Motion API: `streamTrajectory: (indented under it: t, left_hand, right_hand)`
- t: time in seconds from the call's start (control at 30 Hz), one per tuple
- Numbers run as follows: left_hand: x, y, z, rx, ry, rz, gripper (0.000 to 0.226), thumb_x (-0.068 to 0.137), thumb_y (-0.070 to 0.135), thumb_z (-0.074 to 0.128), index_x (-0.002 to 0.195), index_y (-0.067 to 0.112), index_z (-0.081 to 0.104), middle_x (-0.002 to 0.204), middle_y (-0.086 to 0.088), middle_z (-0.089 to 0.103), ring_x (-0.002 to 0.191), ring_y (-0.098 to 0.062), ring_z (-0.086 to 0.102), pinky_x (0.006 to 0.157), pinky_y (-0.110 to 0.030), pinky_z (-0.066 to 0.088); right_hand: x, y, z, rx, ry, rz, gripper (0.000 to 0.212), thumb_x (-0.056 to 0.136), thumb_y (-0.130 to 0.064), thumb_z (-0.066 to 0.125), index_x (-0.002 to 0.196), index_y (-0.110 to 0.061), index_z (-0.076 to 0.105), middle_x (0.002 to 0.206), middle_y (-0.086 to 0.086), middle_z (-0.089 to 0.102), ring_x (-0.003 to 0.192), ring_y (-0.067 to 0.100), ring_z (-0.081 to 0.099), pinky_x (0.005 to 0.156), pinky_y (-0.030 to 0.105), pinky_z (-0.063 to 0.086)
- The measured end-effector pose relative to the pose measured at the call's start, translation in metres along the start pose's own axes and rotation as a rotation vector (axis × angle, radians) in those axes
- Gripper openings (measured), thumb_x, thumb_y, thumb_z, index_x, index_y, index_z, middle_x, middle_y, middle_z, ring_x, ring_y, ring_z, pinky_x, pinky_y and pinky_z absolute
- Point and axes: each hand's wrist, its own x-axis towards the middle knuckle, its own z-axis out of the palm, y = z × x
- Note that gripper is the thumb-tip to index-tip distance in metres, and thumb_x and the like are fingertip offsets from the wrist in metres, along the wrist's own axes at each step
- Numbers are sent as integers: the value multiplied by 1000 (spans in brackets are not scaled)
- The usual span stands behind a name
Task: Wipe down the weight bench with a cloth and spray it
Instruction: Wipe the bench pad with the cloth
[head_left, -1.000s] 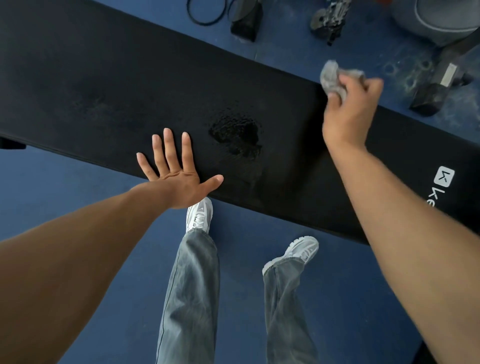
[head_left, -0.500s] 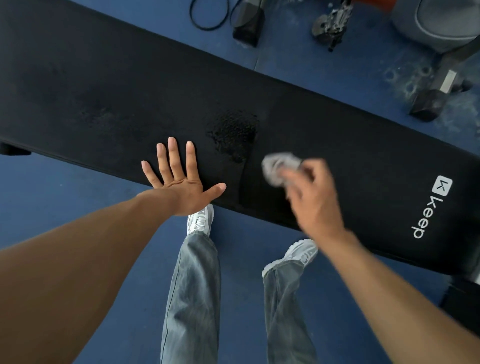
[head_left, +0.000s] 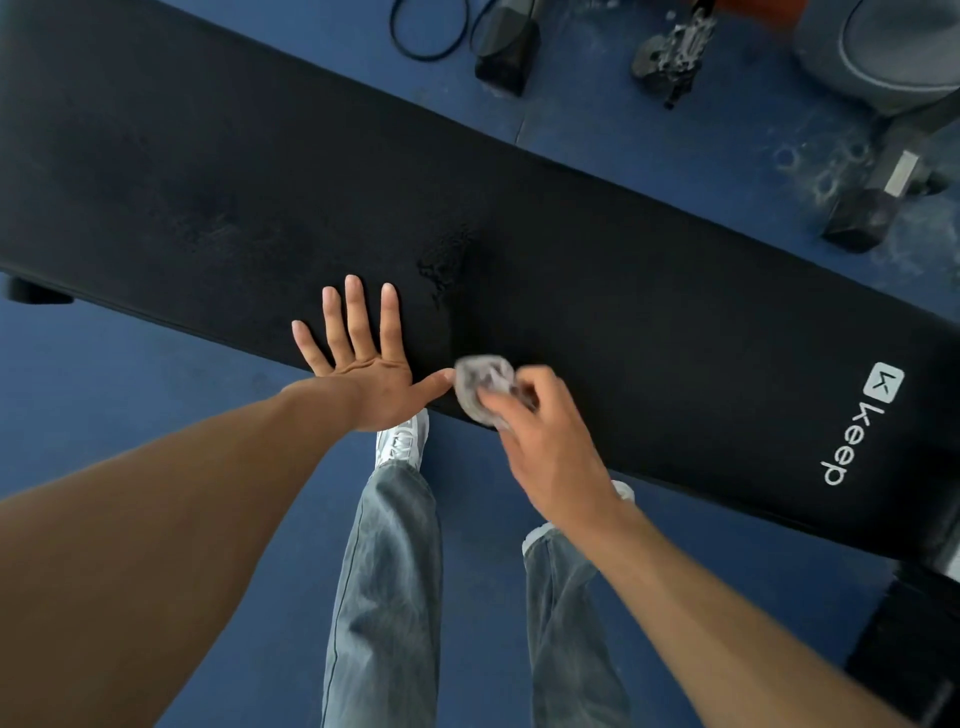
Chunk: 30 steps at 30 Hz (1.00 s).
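Left hand (head_left: 363, 364) flat and spread on the near edge of the black bench (head_left: 649, 291), right hand (head_left: 540, 441) just beside its thumb gripping a crumpled grey cloth (head_left: 480, 382), blurred and partly hidden by fingers, on the padding; wet patch (head_left: 444, 260) beyond the left fingertips, bench ends cut off.

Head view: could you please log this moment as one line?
left hand flat on black padded bench | right hand wiping near edge, crumpled grey cloth | wet patch unwiped
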Motion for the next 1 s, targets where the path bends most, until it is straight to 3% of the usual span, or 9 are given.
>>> streamTrajectory:
  t: [0.1, 0.17, 0.23, 0.3, 0.4, 0.5, 0.6, 0.83, 1.0]
  left_hand:
    - [0, -1, -1, -1, -21, 11, 108, 79, 89, 29, 128, 35, -51, 149, -7, -53, 137, -30, -50, 108, -60, -29]
    - [0, -1, -1, 4, -21, 16, 109, 80, 89, 29, 131, 34, -50, 149, -8, -53, 138, -31, -49, 108, -61, -29]
    - [-1, -1, -1, 3, -19, 15, 111, 80, 88, 30, 137, 32, -48, 150, -8, -52, 139, -31, -48, 110, -61, -28]
    - [-1, -1, -2, 5, -21, 10, 110, 81, 88, 30, 137, 32, -47, 150, -8, -52, 139, -31, -48, 110, -61, -27]
    - [-2, 0, -4, 3, -37, 12, 104, 83, 86, 29, 130, 34, -49, 149, -7, -53, 138, -30, -49, 109, -60, -28]
    - [-2, 0, -3, -7, -28, 11, 98, 89, 80, 25, 140, 33, -43, 152, -6, -50, 140, -29, -47, 111, -60, -27]
    - [-1, -1, -3, -12, -26, 11, 93, 91, 77, 22, 146, 32, -38, 153, -5, -49, 140, -29, -46, 109, -59, -28]
    - [0, -3, -1, -8, 3, 26, 90, 91, 77, 20, 133, 33, -46, 151, -6, -51, 139, -29, -47, 108, -58, -30]
    - [3, -4, 4, -21, 32, 36, 88, 92, 74, 18, 142, 33, -42, 153, -5, -49, 140, -29, -46, 110, -61, -28]
  right_hand:
    - [-25, 33, -16, -14, 86, 154, 33, 88, -1, 62, 117, -13, 71, 110, 14, 52, 88, 29, 57, 81, 44, 54]
    - [-16, 55, -38, -18, 245, 326, 34, 87, 5, 63, 118, -8, 70, 113, 18, 49, 90, 22, 54, 90, 24, 49]
    - [6, 67, -54, -11, 410, 514, 31, 90, 3, 64, 120, -4, 67, 118, 21, 48, 97, 16, 51, 92, 0, 34]
    - [31, 64, -53, 24, 498, 570, 30, 90, 0, 64, 120, -2, 67, 120, 23, 48, 101, 14, 49, 92, -6, 26]
    - [47, 33, -32, 69, 435, 391, 31, 85, 1, 69, 115, -5, 69, 115, 20, 50, 98, 14, 51, 96, 6, 38]
    - [20, -3, -6, 96, 135, 152, 35, 85, 0, 69, 119, -10, 68, 114, 12, 48, 94, 20, 56, 88, 30, 52]
    - [-29, 2, 0, 48, 8, 138, 35, 86, 1, 71, 118, -12, 69, 112, 9, 49, 90, 24, 57, 77, 39, 56]
    - [-80, 42, -26, 11, 213, 469, 34, 85, 7, 70, 114, -10, 69, 117, 3, 43, 94, 19, 55, 82, 44, 56]
    - [-31, -10, 22, -23, 47, 162, 36, 86, 0, 69, 120, -14, 68, 115, 7, 49, 91, 26, 58, 75, 42, 56]
